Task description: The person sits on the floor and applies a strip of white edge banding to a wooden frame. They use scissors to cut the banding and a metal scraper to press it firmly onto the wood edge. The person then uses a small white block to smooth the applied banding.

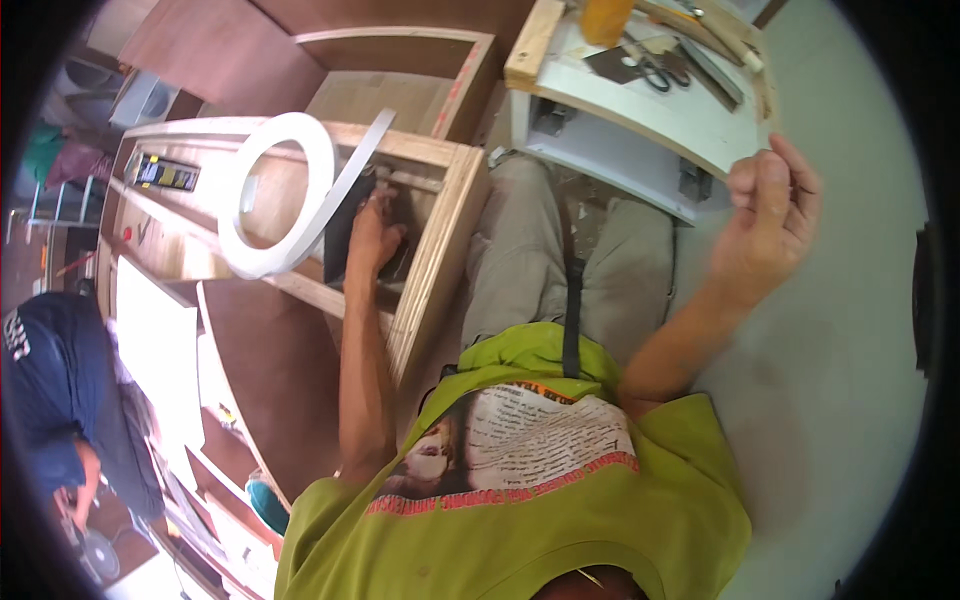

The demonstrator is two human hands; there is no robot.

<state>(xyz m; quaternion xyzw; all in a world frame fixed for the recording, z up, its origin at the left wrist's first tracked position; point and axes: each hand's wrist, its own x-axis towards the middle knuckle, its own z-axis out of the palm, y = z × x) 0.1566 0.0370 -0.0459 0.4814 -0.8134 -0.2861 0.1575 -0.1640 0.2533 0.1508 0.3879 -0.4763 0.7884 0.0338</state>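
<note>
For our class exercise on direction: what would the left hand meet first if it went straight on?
Going straight on, the left hand would probably meet the wooden rail just ahead; depth is unclear, so it might pass over or under.

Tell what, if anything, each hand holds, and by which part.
The left hand is at a dark object; whether it grips is unclear. The right hand shows nothing held.

In the upper middle, the left hand is too unclear to show what it touches, and a white roll hides part of the wooden frame. Blur at upper right obscures whether the right hand pinches anything. The top edge crops an orange container.
</note>
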